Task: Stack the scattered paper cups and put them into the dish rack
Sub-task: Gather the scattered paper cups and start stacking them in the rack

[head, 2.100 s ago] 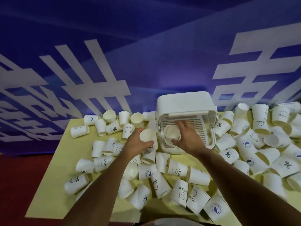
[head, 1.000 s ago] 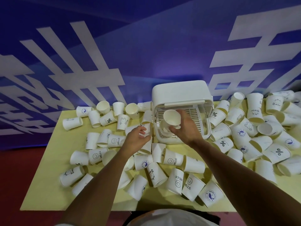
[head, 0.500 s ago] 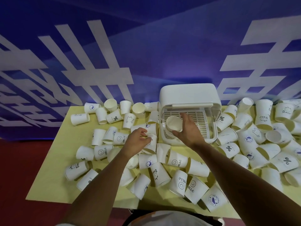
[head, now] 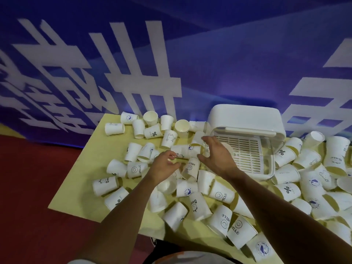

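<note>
Yellow desk, covered in white paper cups. Most lie on their sides, a few stand upright, and none in the open are stacked.

Right hand: fingers spread apart and straight, palm turned toward the left hand, holding nothing. It hovers over the pile.

Left hand: fingers curled, fingertips against or just beside a lying cup. The frame is blurred here, so I cannot tell whether it grips the cup or only touches it.

Between the two hands a tilted cup marked HELLO leans mouth-down on the heap. More cups lie below both wrists and under the forearms.

The white dish rack sits immediately to the right of the right hand. Its lid is raised at the back and its slotted tray is exposed. A pale rounded shape shows inside the rack behind the right hand, too hidden to identify. Beyond the rack, further right of the right hand, is another dense patch of cups.

Left of the left hand the cups thin out toward the desk edge, then the red floor. Behind everything hangs a blue banner with large white characters.
</note>
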